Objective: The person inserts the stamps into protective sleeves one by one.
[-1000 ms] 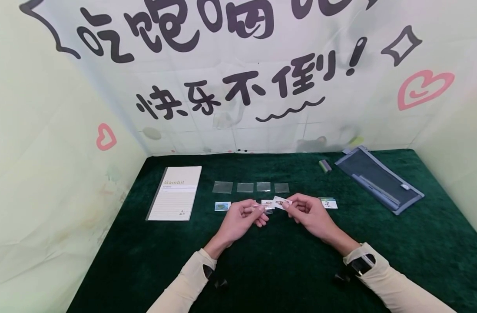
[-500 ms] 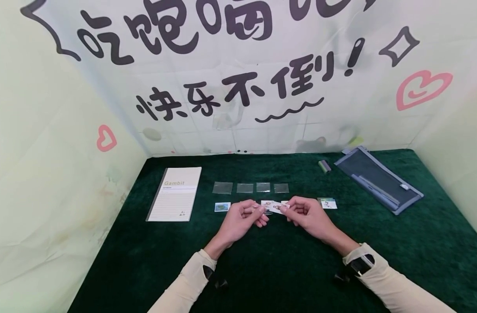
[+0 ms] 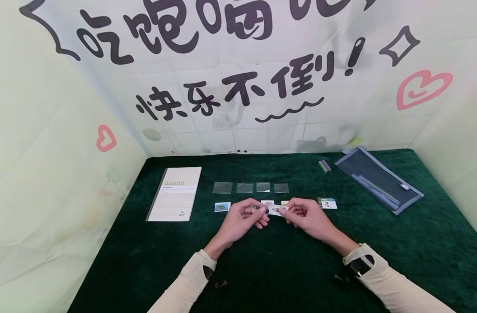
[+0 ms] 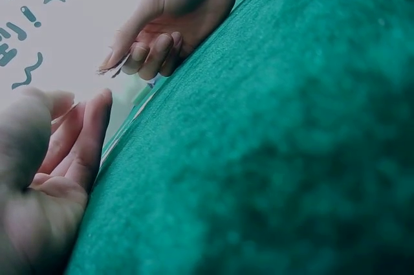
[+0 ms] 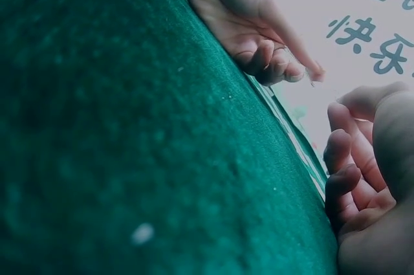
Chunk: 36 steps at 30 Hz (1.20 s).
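Clear sleeve [image 3: 255, 209] is pinched by the left hand [image 3: 244, 216], a card [image 3: 276, 210] (beside it) by the right hand [image 3: 307, 216].

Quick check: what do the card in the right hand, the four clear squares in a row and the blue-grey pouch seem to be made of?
Card in the right hand: likely stiff paper, finish unclear; thin, white, printed.
Clear squares: probably glossy plastic film; see-through, with glints.
Pouch: perhaps matte mesh or translucent plastic; dark, seemingly see-through panel, any weave too fine to tell.
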Each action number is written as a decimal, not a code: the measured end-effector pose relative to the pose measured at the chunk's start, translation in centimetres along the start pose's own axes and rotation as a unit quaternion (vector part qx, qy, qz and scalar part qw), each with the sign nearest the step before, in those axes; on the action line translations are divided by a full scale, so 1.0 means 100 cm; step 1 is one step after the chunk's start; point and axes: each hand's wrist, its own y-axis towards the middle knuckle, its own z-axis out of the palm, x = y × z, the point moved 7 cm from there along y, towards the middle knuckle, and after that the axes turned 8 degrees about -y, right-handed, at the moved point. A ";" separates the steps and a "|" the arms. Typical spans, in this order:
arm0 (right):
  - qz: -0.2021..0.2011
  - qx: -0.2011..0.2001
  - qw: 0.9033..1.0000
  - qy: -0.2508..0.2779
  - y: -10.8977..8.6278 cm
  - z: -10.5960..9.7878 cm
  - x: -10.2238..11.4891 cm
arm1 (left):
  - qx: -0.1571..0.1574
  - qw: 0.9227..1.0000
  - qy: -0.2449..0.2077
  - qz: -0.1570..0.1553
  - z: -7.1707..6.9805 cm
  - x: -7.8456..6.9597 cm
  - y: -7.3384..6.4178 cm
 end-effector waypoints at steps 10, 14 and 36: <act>-0.008 0.004 1.000 0.005 -0.001 0.001 0.003 | 0.013 1.000 -0.002 -0.005 0.002 -0.002 -0.002; -0.009 0.006 1.000 -0.006 0.000 0.002 0.002 | 0.017 1.000 0.009 -0.007 0.002 -0.001 -0.002; -0.006 0.008 1.000 0.007 -0.001 0.001 0.003 | -0.015 1.000 0.025 -0.004 -0.001 -0.002 0.000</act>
